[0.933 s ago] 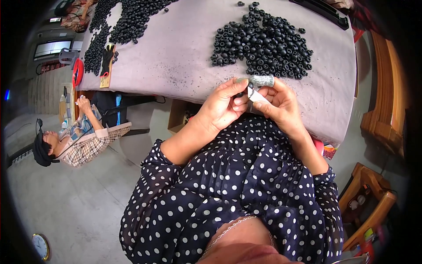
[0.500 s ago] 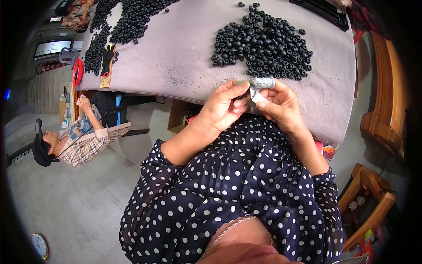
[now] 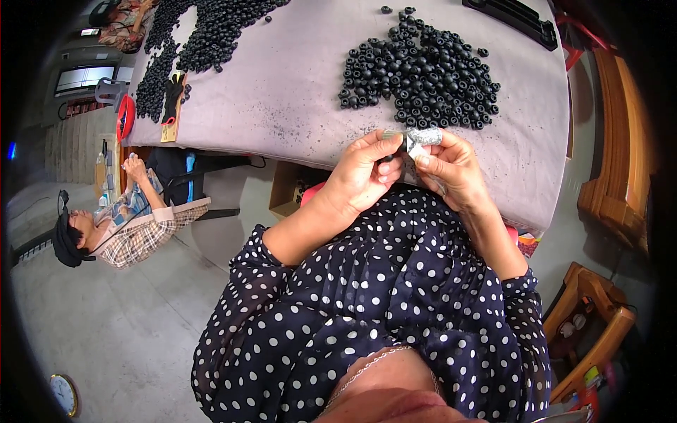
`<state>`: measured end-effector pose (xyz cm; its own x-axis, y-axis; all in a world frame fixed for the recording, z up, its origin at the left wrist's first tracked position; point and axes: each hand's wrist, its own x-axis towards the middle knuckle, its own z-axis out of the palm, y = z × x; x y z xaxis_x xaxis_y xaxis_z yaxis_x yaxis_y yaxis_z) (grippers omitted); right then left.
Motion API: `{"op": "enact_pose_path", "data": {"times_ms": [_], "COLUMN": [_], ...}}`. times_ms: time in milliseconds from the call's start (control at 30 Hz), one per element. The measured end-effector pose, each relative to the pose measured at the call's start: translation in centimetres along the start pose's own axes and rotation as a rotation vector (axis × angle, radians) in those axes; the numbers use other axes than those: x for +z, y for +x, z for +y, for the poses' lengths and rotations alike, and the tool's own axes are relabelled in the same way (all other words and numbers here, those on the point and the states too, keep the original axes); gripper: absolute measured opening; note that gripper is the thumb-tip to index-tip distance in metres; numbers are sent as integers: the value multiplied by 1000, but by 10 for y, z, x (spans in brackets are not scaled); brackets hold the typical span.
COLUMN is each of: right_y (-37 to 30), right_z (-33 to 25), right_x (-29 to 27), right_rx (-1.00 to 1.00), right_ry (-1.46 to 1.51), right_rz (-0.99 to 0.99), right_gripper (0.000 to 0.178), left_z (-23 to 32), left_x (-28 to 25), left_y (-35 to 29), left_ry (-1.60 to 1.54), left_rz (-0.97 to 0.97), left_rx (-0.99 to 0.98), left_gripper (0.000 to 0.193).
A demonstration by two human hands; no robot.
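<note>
Across the cloth-covered counter, heaped loosely in a pile of black pieces, so perhaps easy to scatter with a careless knock. Near the close edge, with the left hand and the right hand both closed to narrow pinches. On the right, with grey wrapping around the index finger, gripping a white flat piece; impossible to tell whether sharp, but if so, able to nick a fingertip after a sudden slip. On the left, holding a small dark piece, mostly hidden, possibly dropped below the edge if pinched too weakly.
</note>
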<state>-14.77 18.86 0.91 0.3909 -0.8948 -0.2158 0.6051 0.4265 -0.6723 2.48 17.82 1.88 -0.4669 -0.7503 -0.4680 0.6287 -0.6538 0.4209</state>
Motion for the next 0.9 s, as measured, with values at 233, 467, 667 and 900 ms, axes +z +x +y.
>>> {"op": "enact_pose_path", "data": {"times_ms": [233, 467, 667, 900], "right_y": [-1, -1, -2, -3], "right_z": [0, -1, -2, -1], "right_x": [1, 2, 2, 4], "right_rx": [-44, -52, -52, -72], "right_ry": [-27, -121, -117, -156], "right_rz": [-70, -59, -63, -61], "right_gripper": [34, 37, 36, 35], "left_z": [5, 4, 3, 3], "left_x": [-1, -3, -3, -4], "left_y": [5, 4, 2, -1], "left_ry": [-64, -29, -32, -13], "left_rz": [-94, -98, -66, -88], "left_rx": [-20, 4, -6, 4], "left_gripper": [10, 9, 9, 9]}}
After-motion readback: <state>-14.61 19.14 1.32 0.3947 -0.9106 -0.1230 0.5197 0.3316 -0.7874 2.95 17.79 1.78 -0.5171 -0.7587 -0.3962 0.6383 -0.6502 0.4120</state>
